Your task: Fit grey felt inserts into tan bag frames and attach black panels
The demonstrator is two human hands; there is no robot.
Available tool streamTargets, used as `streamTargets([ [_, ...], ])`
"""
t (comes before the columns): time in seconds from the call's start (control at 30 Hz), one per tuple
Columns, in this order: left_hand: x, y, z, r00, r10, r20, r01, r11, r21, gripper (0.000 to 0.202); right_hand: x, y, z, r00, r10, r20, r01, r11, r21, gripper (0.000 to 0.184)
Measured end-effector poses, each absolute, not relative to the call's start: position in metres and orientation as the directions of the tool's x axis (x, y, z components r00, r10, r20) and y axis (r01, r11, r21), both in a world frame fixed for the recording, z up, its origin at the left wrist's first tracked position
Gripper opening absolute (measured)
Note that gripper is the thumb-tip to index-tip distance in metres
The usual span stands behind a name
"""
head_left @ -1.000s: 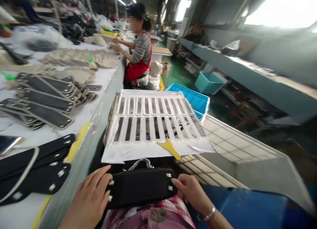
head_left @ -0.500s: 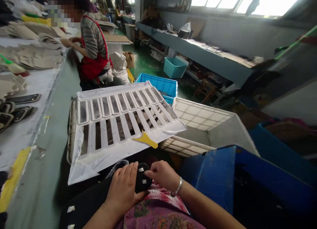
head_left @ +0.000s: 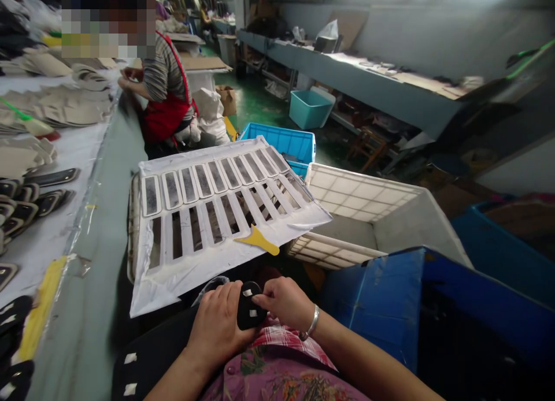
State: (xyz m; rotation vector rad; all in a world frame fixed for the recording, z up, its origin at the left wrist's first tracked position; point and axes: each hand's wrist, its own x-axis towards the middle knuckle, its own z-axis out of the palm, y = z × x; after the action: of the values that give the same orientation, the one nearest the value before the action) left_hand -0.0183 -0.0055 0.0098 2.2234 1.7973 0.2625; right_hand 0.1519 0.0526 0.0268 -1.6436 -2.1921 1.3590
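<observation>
My left hand (head_left: 219, 323) is wrapped over a black rounded-end piece (head_left: 250, 321) on my lap, which has two small white tabs. Most of that piece is hidden beneath the hand. At its right edge, the fingers of my right hand (head_left: 284, 305) are curled in a pinch, the thumb touching the piece close to the upper tab. Whatever lies between these fingertips is hidden. To the lower left, more black material (head_left: 151, 355) with white tabs lies beside my left forearm.
A white-covered slotted board (head_left: 203, 256) stands ahead, bearing a yellow flat tool (head_left: 259, 241). Right of it are a white crate (head_left: 416, 216) and a blue container (head_left: 381, 297). At left, a long table (head_left: 78, 308) holds stacked pieces; a co-worker (head_left: 167, 95) sits there.
The view has shifted slightly, so the surroundings appear a little further right. Both hands keep nearly the same place on the black piece. The co-worker's hands have moved a little.
</observation>
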Motion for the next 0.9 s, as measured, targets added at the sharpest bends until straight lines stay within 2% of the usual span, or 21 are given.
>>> streamTargets([
  [0.17,-0.017,-0.005,0.011,0.2,0.98,0.003,0.926,-0.19,0.326,0.059,0.152,0.054,0.023,-0.419,0.84,-0.346,0.764,0.121,-0.634,0.03],
  [0.3,-0.013,-0.002,0.008,0.166,0.986,0.022,0.933,-0.164,0.321,0.063,0.151,0.059,0.01,-0.411,0.83,-0.377,0.749,0.072,-0.658,0.029],
  [0.4,-0.016,-0.004,0.009,0.16,0.985,0.059,0.924,-0.17,0.341,0.077,0.148,0.059,0.004,-0.421,0.835,-0.353,0.713,0.065,-0.698,0.023],
  [0.5,-0.038,-0.019,0.019,0.235,0.956,0.173,0.892,-0.283,0.352,0.098,0.15,0.057,0.003,-0.434,0.836,-0.336,0.696,0.075,-0.714,0.018],
  [0.57,-0.065,-0.04,0.029,0.15,0.956,0.252,0.9,-0.238,0.366,0.087,0.152,0.058,0.005,-0.443,0.84,-0.313,0.715,0.12,-0.689,0.021],
  [0.63,-0.098,-0.068,0.037,-0.164,0.946,0.279,0.884,0.015,0.467,0.059,0.146,0.06,0.01,-0.456,0.864,-0.214,0.709,0.207,-0.675,0.033],
  [0.67,-0.114,-0.083,0.039,-0.362,0.902,0.236,0.814,0.182,0.551,0.046,0.14,0.059,0.015,-0.48,0.865,-0.146,0.695,0.274,-0.665,0.039],
  [0.73,-0.141,-0.108,0.04,-0.634,0.773,0.018,0.553,0.437,0.709,0.032,0.116,0.052,0.026,-0.581,0.814,0.001,0.637,0.455,-0.623,0.044],
  [0.8,-0.16,-0.124,0.036,-0.675,0.708,-0.208,0.309,0.527,0.792,0.03,0.082,0.04,0.037,-0.737,0.67,0.096,0.517,0.649,-0.558,0.046],
  [0.9,-0.17,-0.13,0.03,-0.589,0.736,-0.335,0.159,0.512,0.844,0.029,0.028,0.02,0.043,-0.9,0.425,0.095,0.322,0.797,-0.511,0.061],
])
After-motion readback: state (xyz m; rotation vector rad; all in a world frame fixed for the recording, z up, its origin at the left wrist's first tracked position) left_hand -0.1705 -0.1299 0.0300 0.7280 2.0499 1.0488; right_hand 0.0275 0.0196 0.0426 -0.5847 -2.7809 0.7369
